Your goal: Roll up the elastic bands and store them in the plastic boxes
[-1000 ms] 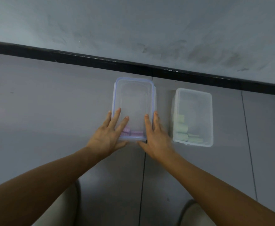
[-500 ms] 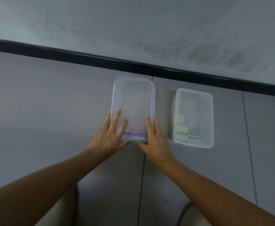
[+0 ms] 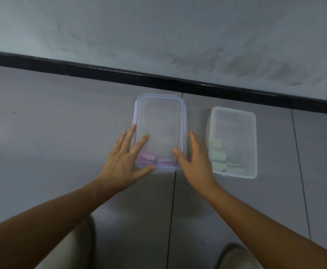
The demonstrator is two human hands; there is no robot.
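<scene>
1. Head view, hands: The left hand (image 3: pixel 123 166) is laid flat, its fingers (image 3: pixel 128 137) straight and spread apart. The right hand (image 3: pixel 195 162) is seen edge-on, its fingers (image 3: pixel 194 141) straight and held close together, with the thumb set apart from them. Nothing is gripped by either hand.
2. Head view, lidded box: A clear box (image 3: pixel 159 117) with a blue-rimmed lid is placed between the two hands. Its left near part is covered by the left fingers, and the left thumb is stretched along its near edge. The right thumb tip is laid on the lid's right near corner, while the right fingers are set alongside the box's right wall; whether the wall is touched cannot be told.
3. Head view, purple bands: Rolled purple bands (image 3: pixel 147 158) are seen through the lid at the near end of the box, just under and beside the left fingertips and left of the right thumb.
4. Head view, second box: A clear box without a lid (image 3: pixel 234 121) is set just right of the right fingers. Rolled pale green bands (image 3: pixel 217 152) are gathered at its near end, close to the back of the right hand.
5. Head view, surroundings: Both boxes are rested on a grey floor (image 3: pixel 61 133). Beyond the fingertips a black strip (image 3: pixel 100 69) is run below a grey wall (image 3: pixel 158 26). Two knees (image 3: pixel 71 249) are glimpsed beneath the forearms.
</scene>
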